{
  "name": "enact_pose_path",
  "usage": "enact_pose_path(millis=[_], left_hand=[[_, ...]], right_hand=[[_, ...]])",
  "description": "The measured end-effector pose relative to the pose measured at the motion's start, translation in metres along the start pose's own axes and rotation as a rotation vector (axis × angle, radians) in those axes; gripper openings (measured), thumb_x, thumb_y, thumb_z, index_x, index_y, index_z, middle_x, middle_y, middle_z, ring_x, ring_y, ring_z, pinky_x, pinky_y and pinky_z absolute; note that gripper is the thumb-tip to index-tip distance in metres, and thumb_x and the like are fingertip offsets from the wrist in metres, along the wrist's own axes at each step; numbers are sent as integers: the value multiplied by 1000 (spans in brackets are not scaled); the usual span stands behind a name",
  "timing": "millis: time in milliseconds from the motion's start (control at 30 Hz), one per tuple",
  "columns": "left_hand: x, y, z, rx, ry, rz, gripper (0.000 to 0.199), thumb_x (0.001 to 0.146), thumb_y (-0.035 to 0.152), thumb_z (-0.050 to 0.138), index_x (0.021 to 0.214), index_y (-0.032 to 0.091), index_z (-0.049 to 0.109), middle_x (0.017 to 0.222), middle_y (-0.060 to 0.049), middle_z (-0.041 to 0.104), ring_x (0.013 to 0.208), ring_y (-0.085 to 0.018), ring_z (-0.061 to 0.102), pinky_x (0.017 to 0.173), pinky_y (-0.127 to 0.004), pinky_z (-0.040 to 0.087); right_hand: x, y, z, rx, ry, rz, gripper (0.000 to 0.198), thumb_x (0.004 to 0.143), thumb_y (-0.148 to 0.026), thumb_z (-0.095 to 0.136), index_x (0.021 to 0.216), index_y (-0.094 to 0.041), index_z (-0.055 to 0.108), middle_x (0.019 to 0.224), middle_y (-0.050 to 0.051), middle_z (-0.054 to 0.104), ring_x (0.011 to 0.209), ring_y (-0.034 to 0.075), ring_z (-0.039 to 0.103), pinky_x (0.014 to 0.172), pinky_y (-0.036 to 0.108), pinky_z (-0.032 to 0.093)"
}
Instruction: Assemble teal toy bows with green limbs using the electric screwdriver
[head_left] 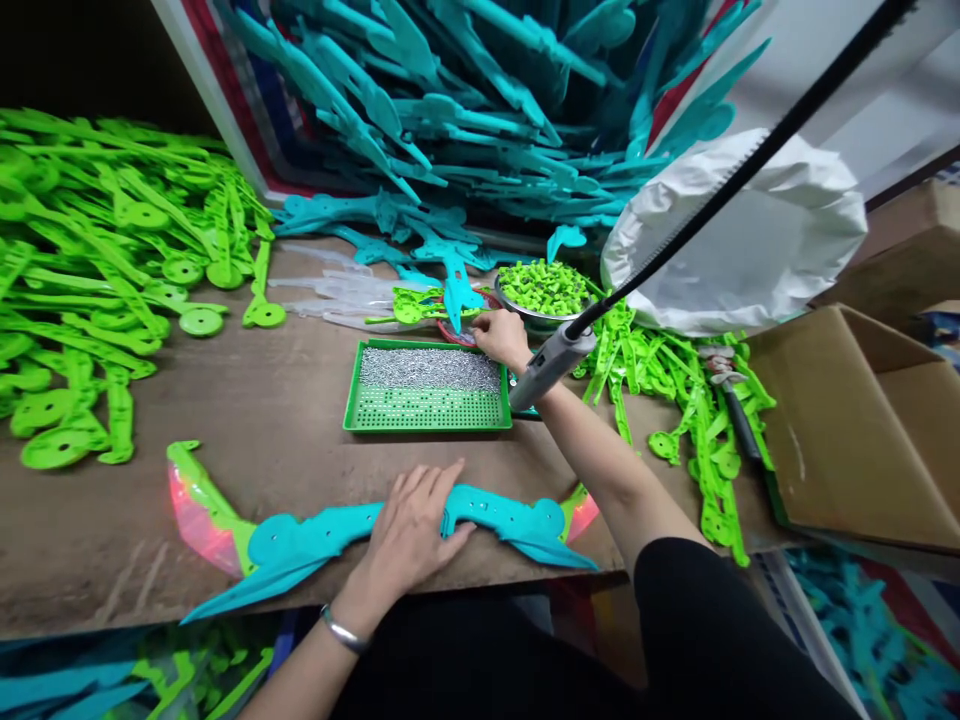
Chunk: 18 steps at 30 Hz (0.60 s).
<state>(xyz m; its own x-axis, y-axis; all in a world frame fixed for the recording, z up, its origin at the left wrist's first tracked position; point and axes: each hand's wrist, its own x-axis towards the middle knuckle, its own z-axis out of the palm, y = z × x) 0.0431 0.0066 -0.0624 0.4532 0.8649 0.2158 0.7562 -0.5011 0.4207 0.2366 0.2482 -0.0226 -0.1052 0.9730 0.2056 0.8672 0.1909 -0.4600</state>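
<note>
Left grip (416, 520), spread, lies across the teal bow (489, 510) near the edge of the surface (285, 420), seemingly steadying it, while the right grip (504, 338), whose pinch I cannot make out, reaches to a red basket (459, 338).

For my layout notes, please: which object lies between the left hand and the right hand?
The head view shows a green tray of small silvery pieces between the left hand and right hand.
</note>
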Motion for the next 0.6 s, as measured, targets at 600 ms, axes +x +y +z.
enact_pose_path(millis=[600], left_hand=[[1, -2, 0, 4, -12, 12, 59, 86, 39, 64, 138, 17, 47, 115, -11, 66, 108, -30, 58, 95, -47, 47]], right_hand=[[-11, -4, -2, 164, 78, -117, 26, 88, -17, 56, 103, -20, 77, 106, 3, 77, 93, 15, 68, 87, 27, 51]])
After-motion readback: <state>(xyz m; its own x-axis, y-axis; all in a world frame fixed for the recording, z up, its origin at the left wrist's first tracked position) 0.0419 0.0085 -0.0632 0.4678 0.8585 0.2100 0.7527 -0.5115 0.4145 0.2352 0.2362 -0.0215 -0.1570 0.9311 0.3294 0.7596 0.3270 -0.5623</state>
